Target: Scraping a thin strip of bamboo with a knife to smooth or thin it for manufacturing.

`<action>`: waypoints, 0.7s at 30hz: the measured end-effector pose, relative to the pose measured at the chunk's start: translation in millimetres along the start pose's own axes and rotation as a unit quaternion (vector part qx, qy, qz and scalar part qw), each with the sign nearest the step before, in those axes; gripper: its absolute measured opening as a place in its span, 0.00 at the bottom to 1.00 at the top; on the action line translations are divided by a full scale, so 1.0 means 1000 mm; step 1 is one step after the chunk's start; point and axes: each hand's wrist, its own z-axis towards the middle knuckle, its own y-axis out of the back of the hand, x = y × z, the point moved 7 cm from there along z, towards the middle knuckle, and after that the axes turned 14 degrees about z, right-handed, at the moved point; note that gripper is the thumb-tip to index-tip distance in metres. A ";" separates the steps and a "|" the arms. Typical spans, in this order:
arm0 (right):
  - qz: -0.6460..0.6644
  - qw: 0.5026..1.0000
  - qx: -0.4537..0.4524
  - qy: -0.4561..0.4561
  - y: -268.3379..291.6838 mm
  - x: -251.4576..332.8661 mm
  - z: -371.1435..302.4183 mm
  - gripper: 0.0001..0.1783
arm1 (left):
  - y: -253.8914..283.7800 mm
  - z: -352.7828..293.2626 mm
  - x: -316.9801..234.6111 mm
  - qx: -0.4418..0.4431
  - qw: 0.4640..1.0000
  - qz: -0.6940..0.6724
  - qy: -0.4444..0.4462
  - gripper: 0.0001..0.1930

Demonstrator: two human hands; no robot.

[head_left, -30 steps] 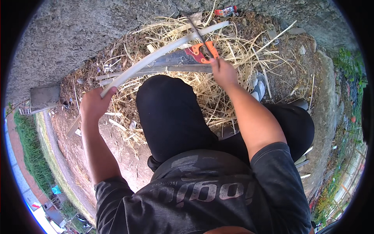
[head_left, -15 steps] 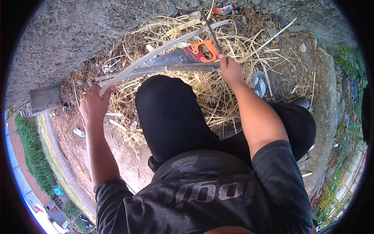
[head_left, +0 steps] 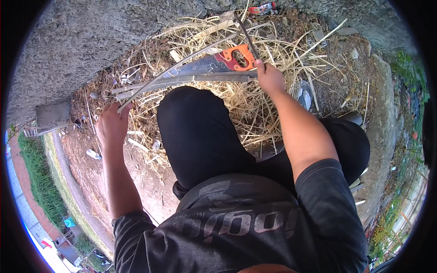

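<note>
My left hand is closed around the near end of a long, thin bamboo strip. It slants up to the right with its narrow edge showing. In my right hand is the handle of a knife, its narrow dark blade pointing away from me. The strip's far part meets the blade in this view; whether they touch I cannot tell. Beneath the strip lies a handsaw with an orange and red handle and grey blade. Split bamboo lengths rest just nearer than the saw.
Pale shavings cover the ground around my bent knees. A rough grey wall stands beyond them. A red packet lies by its foot, and a concrete block sits at the left. To the right runs a stone edge.
The bamboo strip has turned in my left hand from its broad pale face to its narrow edge. My right hand has shifted slightly away from me, still holding the knife.
</note>
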 end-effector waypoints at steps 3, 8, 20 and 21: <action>0.052 0.993 0.035 0.096 -0.026 0.023 -0.025 0.32 | 0.014 0.005 -0.007 0.050 0.999 -0.002 0.006 0.23; 0.000 0.968 0.168 0.187 -0.059 0.061 -0.049 0.31 | 0.020 0.009 -0.003 0.086 0.996 0.016 -0.001 0.23; 0.093 0.989 0.057 0.101 -0.027 0.044 -0.023 0.38 | 0.018 0.002 0.010 0.122 0.992 0.007 -0.011 0.24; 0.093 0.989 0.056 0.100 -0.034 0.051 -0.028 0.38 | 0.015 0.003 0.018 0.162 0.987 -0.001 -0.006 0.24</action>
